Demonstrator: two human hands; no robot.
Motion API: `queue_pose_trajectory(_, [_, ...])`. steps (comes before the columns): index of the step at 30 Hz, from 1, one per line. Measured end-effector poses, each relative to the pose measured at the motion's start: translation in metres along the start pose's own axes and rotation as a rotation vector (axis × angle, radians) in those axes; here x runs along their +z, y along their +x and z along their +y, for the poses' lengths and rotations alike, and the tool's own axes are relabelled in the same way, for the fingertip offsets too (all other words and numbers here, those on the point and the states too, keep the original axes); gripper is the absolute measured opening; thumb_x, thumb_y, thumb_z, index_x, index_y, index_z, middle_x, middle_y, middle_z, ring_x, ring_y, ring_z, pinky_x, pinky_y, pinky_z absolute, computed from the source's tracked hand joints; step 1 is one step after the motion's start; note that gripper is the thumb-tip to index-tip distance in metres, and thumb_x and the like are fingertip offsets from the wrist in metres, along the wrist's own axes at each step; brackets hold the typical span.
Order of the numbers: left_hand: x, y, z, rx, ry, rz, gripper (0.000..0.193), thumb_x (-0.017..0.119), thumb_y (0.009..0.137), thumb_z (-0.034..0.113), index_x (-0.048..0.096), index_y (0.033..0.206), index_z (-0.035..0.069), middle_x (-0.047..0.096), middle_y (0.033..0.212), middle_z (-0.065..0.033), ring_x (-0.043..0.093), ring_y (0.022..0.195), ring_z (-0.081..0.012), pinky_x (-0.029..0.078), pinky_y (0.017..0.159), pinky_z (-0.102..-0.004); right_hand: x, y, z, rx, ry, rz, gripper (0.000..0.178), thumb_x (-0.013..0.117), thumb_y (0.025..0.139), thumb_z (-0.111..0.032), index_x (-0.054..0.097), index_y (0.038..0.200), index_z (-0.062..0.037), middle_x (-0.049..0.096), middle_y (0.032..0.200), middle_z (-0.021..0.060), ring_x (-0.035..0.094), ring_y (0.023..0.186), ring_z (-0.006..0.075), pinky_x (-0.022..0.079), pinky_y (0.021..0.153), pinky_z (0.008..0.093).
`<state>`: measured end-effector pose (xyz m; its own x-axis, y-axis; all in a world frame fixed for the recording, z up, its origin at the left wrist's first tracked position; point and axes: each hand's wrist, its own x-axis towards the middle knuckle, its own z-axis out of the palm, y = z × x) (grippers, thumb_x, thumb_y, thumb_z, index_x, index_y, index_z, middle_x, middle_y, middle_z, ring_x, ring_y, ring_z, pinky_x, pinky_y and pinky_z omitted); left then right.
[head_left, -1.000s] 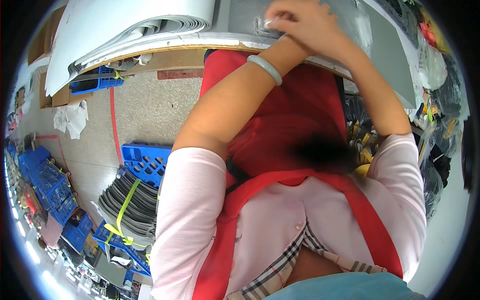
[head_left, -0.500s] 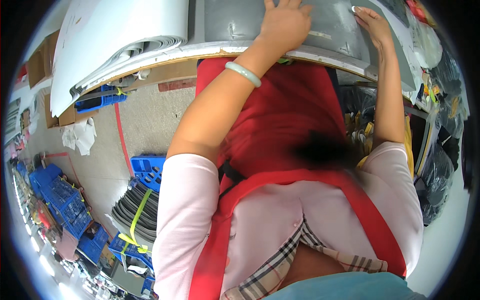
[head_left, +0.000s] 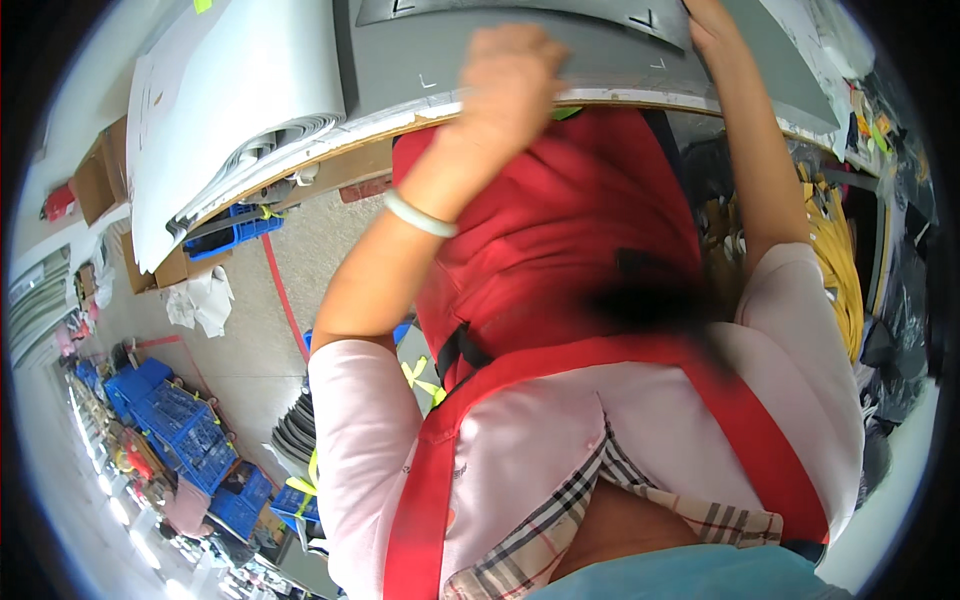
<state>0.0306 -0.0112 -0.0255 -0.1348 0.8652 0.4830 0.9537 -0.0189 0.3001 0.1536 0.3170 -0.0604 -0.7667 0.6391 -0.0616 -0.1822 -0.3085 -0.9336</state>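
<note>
A thin grey sheet with black corner marks lies raised and slightly bowed at the top edge of the view, over the grey work surface. My right hand is at the sheet's right end, its fingers closed at the edge; the top frame edge cuts part of it off. Near the table's front edge, my left hand hangs blurred by motion, fingers apparently curled, and whether it holds anything is unclear. White corner marks show on the grey surface below the sheet. A pale green bangle circles my left wrist.
Left on the table lies a thick roll of white sheeting, overhanging the front edge. Blue crates and a strapped stack of dark sheets stand on the floor at left. Yellow material and plastic bags are at right.
My left hand has come back toward me and left, off the grey surface. The right hand has shifted left and farther away. A sheet with black corner marks now shows raised at the top.
</note>
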Motion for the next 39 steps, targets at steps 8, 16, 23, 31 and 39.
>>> queue_pose_trajectory(8, [-0.03, 0.007, -0.047, -0.244, -0.36, -0.305, 0.03, 0.083, 0.083, 0.021, 0.076, 0.106, 0.003, 0.07, 0.113, -0.0108, 0.07, 0.09, -0.0304, 0.056, 0.081, -0.0373, 0.013, -0.009, 0.003, 0.021, 0.023, 0.038, 0.012, 0.064, 0.101, -0.009, 0.063, 0.113, -0.0062, 0.069, 0.102, 0.005, 0.069, 0.092, 0.016, 0.059, 0.082, 0.0289])
queue_pose_trajectory(16, [-0.004, 0.013, -0.019, 0.05, -0.069, -0.145, 0.033, 0.067, 0.085, 0.006, 0.072, 0.118, 0.007, 0.069, 0.114, -0.0147, 0.066, 0.106, -0.035, 0.055, 0.092, -0.0426, 0.0, -0.001, 0.005, 0.007, 0.057, 0.045, 0.027, 0.065, 0.101, -0.014, 0.061, 0.126, -0.0043, 0.069, 0.115, 0.0077, 0.068, 0.102, 0.0188, 0.057, 0.089, 0.0314])
queue_pose_trajectory(23, [0.092, 0.116, 0.067, 0.191, -0.04, -0.334, 0.019, 0.064, 0.086, 0.012, 0.075, 0.1, 0.005, 0.073, 0.108, -0.0204, 0.071, 0.104, -0.0355, 0.059, 0.085, -0.0471, -0.002, -0.02, -0.052, -0.204, -0.073, 0.252, 0.031, 0.069, 0.099, -0.021, 0.064, 0.127, -0.0063, 0.068, 0.119, 0.0025, 0.063, 0.113, 0.0147, 0.049, 0.099, 0.0304])
queue_pose_trajectory(31, [0.076, 0.144, -0.033, -0.019, -0.149, 0.244, 0.022, 0.06, 0.09, 0.014, 0.073, 0.099, -0.001, 0.074, 0.092, -0.0179, 0.071, 0.084, -0.0294, 0.058, 0.075, -0.0437, 0.044, -0.066, -0.114, -0.456, -0.246, 0.296, 0.032, 0.066, 0.102, -0.025, 0.064, 0.128, -0.0049, 0.068, 0.121, 0.0031, 0.063, 0.111, 0.0133, 0.047, 0.101, 0.0285])
queue_pose_trajectory(39, [-0.215, -0.003, -0.269, -0.721, -0.069, 0.754, 0.026, 0.057, 0.095, 0.01, 0.07, 0.111, -0.005, 0.072, 0.092, -0.0159, 0.065, 0.078, -0.0212, 0.054, 0.074, -0.0371, 0.045, -0.097, -0.116, -0.37, -0.08, 0.313, 0.037, 0.058, 0.107, -0.025, 0.058, 0.137, -0.0045, 0.065, 0.128, 0.0077, 0.064, 0.115, 0.0181, 0.05, 0.102, 0.0337])
